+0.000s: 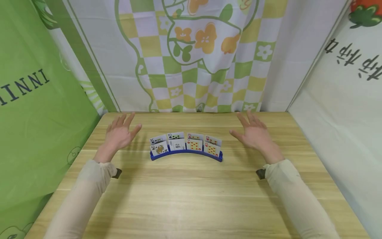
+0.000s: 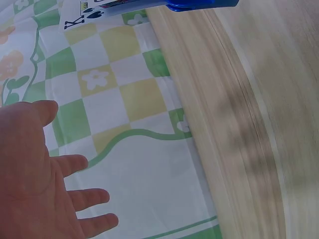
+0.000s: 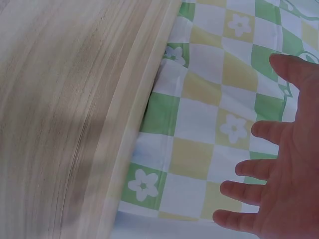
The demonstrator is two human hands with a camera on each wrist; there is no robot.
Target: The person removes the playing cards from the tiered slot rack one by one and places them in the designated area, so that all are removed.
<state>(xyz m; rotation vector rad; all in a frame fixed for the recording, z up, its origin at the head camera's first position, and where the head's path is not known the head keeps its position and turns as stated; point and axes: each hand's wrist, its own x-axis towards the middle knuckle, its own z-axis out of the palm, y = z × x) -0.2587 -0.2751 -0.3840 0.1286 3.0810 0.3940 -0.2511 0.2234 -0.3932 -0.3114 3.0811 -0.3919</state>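
Observation:
A curved blue card holder (image 1: 186, 151) stands mid-table in the head view. Playing cards fill it in two rows. The front row has a queen (image 1: 159, 149), a joker (image 1: 177, 145), a seven of hearts (image 1: 194, 145) and a red card (image 1: 212, 149). Behind them, a king (image 1: 157, 139), a ten (image 1: 175, 135), a five (image 1: 195, 136) and another red card (image 1: 213, 140) show their tops. My left hand (image 1: 118, 134) hovers left of the holder, fingers spread and holding nothing. To its right, my right hand (image 1: 255, 134) is likewise spread, touching no card.
The wooden table (image 1: 185, 199) ends at a checkered, flowered curtain (image 1: 191, 78) behind the holder. Green cloth (image 1: 38, 109) hangs on the left and white cloth (image 1: 343, 109) on the right. A dark wrist device (image 1: 117, 173) sits at the left cuff, another device (image 1: 260, 174) at the right.

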